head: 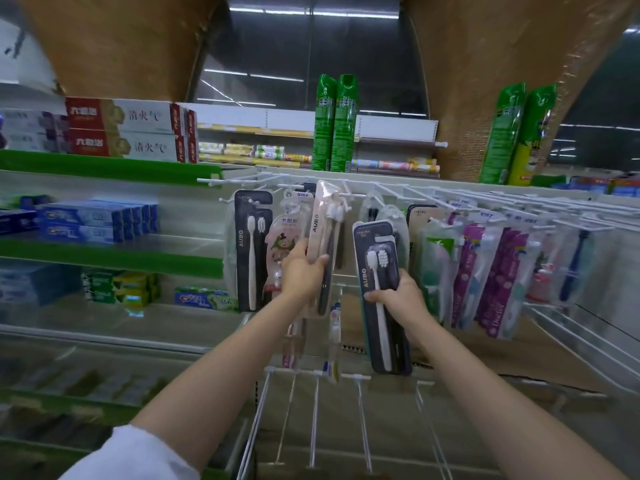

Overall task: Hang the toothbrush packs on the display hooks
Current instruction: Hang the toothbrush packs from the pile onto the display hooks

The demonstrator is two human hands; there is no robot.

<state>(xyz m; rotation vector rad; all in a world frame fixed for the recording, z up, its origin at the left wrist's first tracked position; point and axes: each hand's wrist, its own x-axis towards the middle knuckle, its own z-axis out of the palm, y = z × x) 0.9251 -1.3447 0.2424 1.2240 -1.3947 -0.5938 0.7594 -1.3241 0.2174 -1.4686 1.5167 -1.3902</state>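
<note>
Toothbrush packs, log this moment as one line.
left hand: lifting beige AUBO pack at top hook | right hand: holding dark AUBO pack | status: neither hung

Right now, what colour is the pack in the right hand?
Dark navy pack, white brush inside; head view.

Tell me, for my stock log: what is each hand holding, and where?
Left hand: beige toothbrush pack, mid-length. Right hand: dark navy toothbrush pack, mid-length.
</note>
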